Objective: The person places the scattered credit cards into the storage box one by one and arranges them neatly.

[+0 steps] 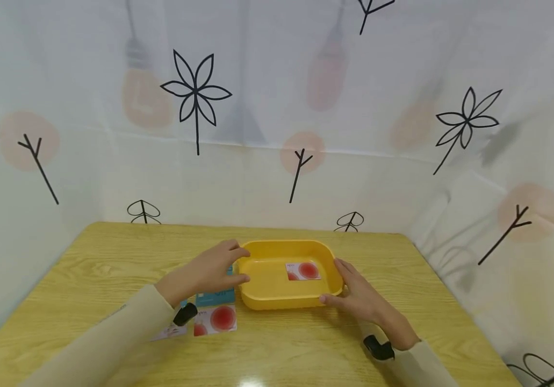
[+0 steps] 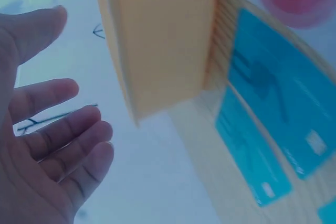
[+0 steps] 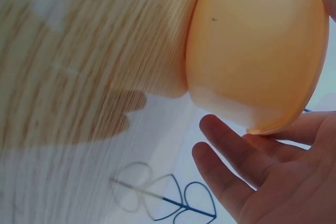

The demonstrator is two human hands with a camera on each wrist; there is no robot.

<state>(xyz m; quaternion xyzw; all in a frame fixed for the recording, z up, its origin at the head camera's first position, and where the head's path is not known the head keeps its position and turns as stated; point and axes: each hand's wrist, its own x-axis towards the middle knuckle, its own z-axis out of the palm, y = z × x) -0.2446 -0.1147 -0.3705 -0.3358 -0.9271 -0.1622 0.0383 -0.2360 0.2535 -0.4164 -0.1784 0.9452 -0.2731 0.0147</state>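
Observation:
A shallow yellow plastic tray (image 1: 281, 303) sits on the table, with a white card bearing a red circle (image 1: 303, 271) lying inside. My right hand (image 1: 361, 295) holds the tray's right end, thumb at the front rim and fingers along the side. In the right wrist view, fingers (image 3: 247, 156) reach the rim, two of them apart from the wall. My left hand (image 1: 211, 274) hovers by the tray's left end, fingers loosely spread and holding nothing. Below it lie blue cards (image 2: 283, 87) and another red-circle card (image 1: 215, 320), partly hidden by the hand and sleeve.
A pale card (image 1: 170, 331) lies partly under the left forearm. The wood-grain table (image 1: 277, 355) ends at a white curtain (image 1: 257, 177) printed with black plant drawings behind and at both sides. Black bands (image 1: 378, 348) sit on both wrists.

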